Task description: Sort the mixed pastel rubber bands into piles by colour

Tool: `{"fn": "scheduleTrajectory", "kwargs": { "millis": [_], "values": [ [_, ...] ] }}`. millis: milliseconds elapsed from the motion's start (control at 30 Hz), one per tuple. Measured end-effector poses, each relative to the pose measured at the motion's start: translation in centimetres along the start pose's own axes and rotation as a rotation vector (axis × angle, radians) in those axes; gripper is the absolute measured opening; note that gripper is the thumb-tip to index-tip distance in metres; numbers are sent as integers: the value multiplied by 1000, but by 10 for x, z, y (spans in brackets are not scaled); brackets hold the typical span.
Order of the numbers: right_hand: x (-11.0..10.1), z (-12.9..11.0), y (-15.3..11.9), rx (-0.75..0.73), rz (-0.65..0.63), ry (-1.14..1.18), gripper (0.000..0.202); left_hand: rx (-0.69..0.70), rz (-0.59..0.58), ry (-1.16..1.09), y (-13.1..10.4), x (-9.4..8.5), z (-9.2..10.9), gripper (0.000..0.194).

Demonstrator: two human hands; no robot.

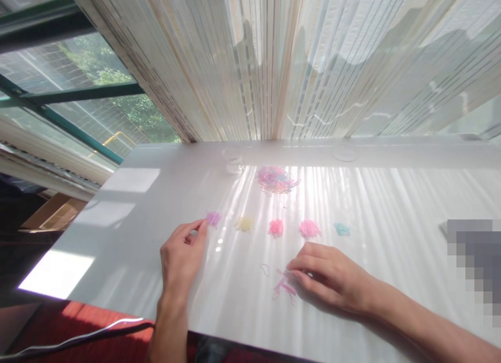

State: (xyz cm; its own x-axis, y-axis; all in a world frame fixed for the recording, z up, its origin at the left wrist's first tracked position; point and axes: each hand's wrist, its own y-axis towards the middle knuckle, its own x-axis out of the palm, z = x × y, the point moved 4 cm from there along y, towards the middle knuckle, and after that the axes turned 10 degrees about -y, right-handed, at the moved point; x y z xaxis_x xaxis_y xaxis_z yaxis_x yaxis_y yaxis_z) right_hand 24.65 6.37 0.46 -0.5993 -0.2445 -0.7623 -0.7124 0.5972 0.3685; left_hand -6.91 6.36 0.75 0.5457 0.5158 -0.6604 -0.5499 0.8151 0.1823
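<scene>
My left hand [183, 248] has its thumb and forefinger pinched together at the edge of a small pile of purple rubber bands [213, 218]; what lies between the fingertips is too small to make out. Lower on the table, the fingertips of my right hand [329, 274] close on a purplish-pink rubber band [281, 272], beside several loose ones [287, 289]. A single pale band [265, 269] lies just left of these. Small sorted piles run in a row: yellow bands [244, 223], red-pink bands [275, 227], pink bands [309, 228] and teal bands [342, 229].
Behind the row sits a larger mixed heap of bands [276, 179]. A clear container [234, 160] and a clear round lid [345, 154] are near the back of the white table [129, 237]. Striped curtains [270, 65] hang along the far edge. A blurred-out patch [473, 258] covers something at right.
</scene>
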Motion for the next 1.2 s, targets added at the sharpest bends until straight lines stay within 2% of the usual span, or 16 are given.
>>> {"fn": "scheduleTrajectory", "kwargs": {
  "millis": [100, 167, 200, 233, 300, 333, 433, 533, 700, 1000, 1200],
  "values": [
    [0, 0, 0, -3, 18, -4, 20, 71, 81, -45, -3, -6, 0, 29],
    [0, 0, 0, -3, 33, -18, 19, 212, 85, -94, -13, -8, 7, 23],
    [0, 1, 0, -1, 36, -25, 19, 316, 31, -133, -20, -7, 14, 19],
    [0, 1, 0, 6, 35, -30, 19, 441, -71, -178, -30, -4, 23, 15],
    [0, 2, -1, 31, 14, -27, 18, 636, -399, -241, -55, 8, 39, 11],
    [0, 3, -1, 42, 0, -21, 18, 713, -507, -268, -68, 12, 46, 11],
    [1, 2, -2, 46, -60, -13, 14, 798, -672, -239, -97, 23, 57, 17],
    [2, 1, -5, 25, -122, -37, 15, 809, -695, -199, -109, 31, 56, 17],
    [5, 0, -8, -15, -164, -115, 22, 822, -672, -186, -111, 37, 51, 5],
    [5, -2, -5, -25, -67, -68, 19, 850, -594, -256, -108, 40, 57, 13],
    [6, -4, -4, -34, -31, -10, 19, 838, -612, -346, -106, 38, 59, 12]
  ]
}}
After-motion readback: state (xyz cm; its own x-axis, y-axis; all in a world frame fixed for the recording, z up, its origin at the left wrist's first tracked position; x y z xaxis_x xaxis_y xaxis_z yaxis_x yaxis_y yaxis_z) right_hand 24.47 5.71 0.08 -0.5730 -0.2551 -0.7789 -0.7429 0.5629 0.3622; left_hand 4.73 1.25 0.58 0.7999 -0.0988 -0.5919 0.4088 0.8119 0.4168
